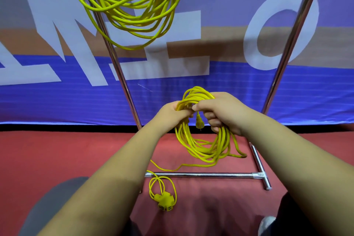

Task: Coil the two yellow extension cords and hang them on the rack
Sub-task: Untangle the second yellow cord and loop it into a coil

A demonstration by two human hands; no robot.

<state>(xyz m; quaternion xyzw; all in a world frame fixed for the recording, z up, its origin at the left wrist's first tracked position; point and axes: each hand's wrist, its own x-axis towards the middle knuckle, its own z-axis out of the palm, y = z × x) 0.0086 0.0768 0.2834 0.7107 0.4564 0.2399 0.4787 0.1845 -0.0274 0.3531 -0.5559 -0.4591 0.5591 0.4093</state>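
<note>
One coiled yellow cord (pixel 134 15) hangs high up at the rack's left pole (pixel 118 67). A second yellow cord coil (pixel 203 147) hangs between my hands in front of the rack. My left hand (pixel 170 115) grips the coil's left side near the top. My right hand (pixel 224 113) grips the top and right side of the loops. The cord's plug (pixel 198 122) dangles between the hands. A loose tail runs down to the floor and ends in a yellow multi-outlet block (pixel 165 200).
The rack's right pole (pixel 293 40) rises at an angle, and its chrome base bar (pixel 203 174) lies across the red floor (pixel 57 155) with a T-joint (pixel 261 174) at the right. A blue banner (pixel 57 97) with large white letters stands behind. My knees fill the bottom corners.
</note>
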